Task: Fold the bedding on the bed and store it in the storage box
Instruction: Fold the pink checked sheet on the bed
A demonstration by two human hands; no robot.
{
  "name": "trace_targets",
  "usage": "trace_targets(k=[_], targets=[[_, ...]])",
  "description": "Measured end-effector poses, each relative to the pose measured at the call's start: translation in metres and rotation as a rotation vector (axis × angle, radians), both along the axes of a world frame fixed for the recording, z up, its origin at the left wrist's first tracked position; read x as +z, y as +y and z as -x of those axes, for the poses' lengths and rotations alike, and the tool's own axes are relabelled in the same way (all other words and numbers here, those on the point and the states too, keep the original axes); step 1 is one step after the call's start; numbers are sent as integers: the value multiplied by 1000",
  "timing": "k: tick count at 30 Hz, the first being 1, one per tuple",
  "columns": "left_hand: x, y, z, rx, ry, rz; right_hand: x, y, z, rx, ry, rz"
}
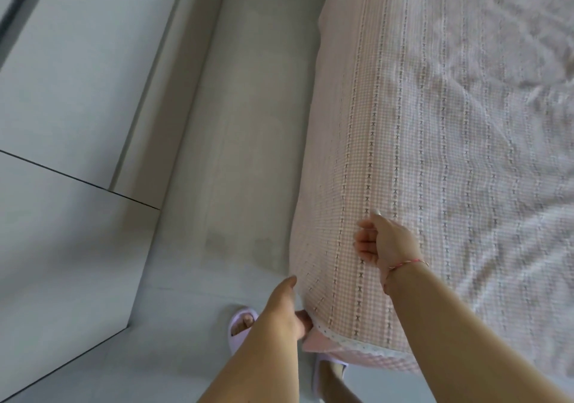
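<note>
Below, the person stood at the corner of a bed, looking down along its side. Pink gingham bedding [435,154] with pale woven stripes and a white lace trim covered the mattress and hung over its edge toward the floor [248,123]; farther across the bed the fabric lay wrinkled. The left hand [287,309] was at the lower corner of the bedding, its fingers curled into the cloth just above the lace trim and pinching it. The right hand [382,241] hovered at the upper edge of the mattress side, fingers loosely curled toward the palm and holding nothing that could be seen; whether its knuckles touched the fabric could not be told. A thin red-and-white string bracelet [407,263] circled the right wrist. Two lilac slippers [240,322] showed on the grey floor beside the bed corner, one partly hidden under the hanging cloth. White cabinet panels [68,107] stood to the left.
</note>
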State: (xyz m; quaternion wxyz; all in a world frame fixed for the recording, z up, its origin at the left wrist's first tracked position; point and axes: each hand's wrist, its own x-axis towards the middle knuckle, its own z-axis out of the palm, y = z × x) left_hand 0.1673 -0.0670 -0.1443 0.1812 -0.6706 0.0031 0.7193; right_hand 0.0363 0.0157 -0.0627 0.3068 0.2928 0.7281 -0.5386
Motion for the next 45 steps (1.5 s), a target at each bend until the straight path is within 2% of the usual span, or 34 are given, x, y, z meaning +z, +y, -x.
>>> trace_targets(k=[10,19,23,30,33,37,41,45], targets=[[-7,-21,16,34,141,40,2,-9,5,55,14,-15],[-2,-75,45,387,325,294,5,-22,-2,76,4,-9],[10,-106,59,375,366,323,7,-26,-4,89,-4,0],[41,-150,86,461,464,548,23,-36,0,95,-6,19],[56,-172,88,490,453,539,30,-43,3,105,-2,15],[79,-195,84,422,377,556,41,-55,4,205,-67,-38],[99,-212,67,384,326,656,57,-74,-2,384,-148,-86],[123,-224,46,367,335,771,75,-97,-14,469,-195,-96]])
